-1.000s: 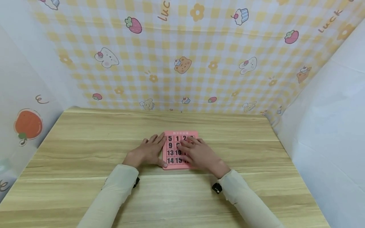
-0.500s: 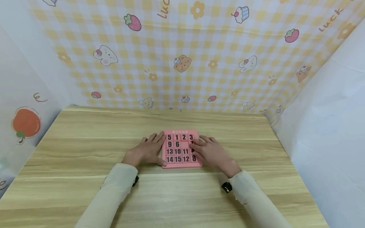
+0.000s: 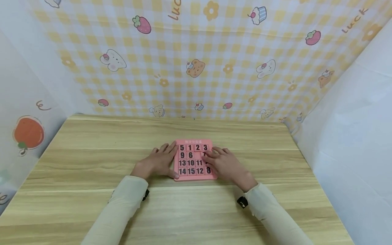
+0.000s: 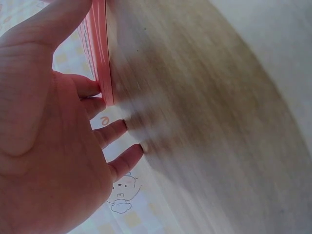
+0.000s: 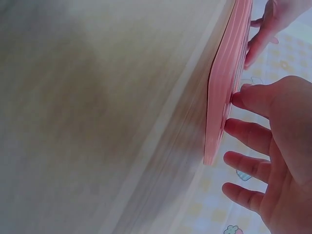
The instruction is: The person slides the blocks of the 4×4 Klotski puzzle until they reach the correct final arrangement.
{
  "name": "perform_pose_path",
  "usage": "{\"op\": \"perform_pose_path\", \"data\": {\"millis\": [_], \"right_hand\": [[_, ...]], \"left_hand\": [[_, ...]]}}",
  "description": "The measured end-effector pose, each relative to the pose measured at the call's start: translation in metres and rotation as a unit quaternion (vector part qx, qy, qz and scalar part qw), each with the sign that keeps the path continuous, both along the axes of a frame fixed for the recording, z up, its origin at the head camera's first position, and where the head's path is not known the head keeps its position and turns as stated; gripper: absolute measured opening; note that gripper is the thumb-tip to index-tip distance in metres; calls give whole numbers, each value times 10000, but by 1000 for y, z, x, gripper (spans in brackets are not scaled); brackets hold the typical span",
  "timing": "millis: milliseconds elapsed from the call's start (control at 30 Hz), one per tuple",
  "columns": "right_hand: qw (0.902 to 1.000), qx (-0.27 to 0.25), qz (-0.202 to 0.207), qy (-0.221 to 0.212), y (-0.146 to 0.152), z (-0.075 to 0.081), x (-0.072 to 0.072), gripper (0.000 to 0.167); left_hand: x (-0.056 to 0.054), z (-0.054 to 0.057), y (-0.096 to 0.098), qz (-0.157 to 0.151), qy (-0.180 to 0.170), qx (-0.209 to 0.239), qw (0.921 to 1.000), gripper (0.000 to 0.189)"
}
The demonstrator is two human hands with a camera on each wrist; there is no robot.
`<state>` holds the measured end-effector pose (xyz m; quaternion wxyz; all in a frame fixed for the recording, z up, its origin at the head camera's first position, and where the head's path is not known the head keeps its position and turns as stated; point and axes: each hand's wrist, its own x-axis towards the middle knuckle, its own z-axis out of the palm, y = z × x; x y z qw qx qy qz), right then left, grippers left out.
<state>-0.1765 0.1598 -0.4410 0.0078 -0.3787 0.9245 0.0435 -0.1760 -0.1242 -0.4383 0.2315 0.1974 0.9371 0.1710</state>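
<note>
A pink sliding number puzzle (image 3: 196, 177) lies flat on the table, its black-numbered tiles set in a frame. The top row reads 5, 1, 2, 3; a gap shows right of the 6 in the second row. My left hand (image 3: 157, 162) rests along the puzzle's left edge, thumb at the near corner and fingers further up. From the right, my right hand (image 3: 228, 166) reaches over the frame with its fingertips on the tile marked 7 (image 3: 203, 154). The tile under that one is mostly hidden by the fingers. In the right wrist view the fingers (image 5: 248, 134) are spread and slightly bent.
The wooden table (image 3: 190, 214) extends around the puzzle on every side. A yellow checked cloth (image 3: 214, 92) hangs behind its far edge, and white sheets (image 3: 352, 112) close off the sides.
My right hand has drawn back to the right from over the middle of the board, uncovering the gap. Since half a second ago the 7 tile has shifted slightly left. My left hand stays put.
</note>
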Motion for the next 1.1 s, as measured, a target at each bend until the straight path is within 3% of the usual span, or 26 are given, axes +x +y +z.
{"op": "perform_pose_path", "data": {"millis": [600, 1100], "right_hand": [[9995, 239, 151, 121, -16, 2, 2, 45], [9998, 168, -3, 48, -25, 0, 4, 42]], "left_hand": [[0, 1, 0, 56, -53, 14, 10000, 119], [-2, 2, -1, -26, -16, -74, 10000, 119]]}}
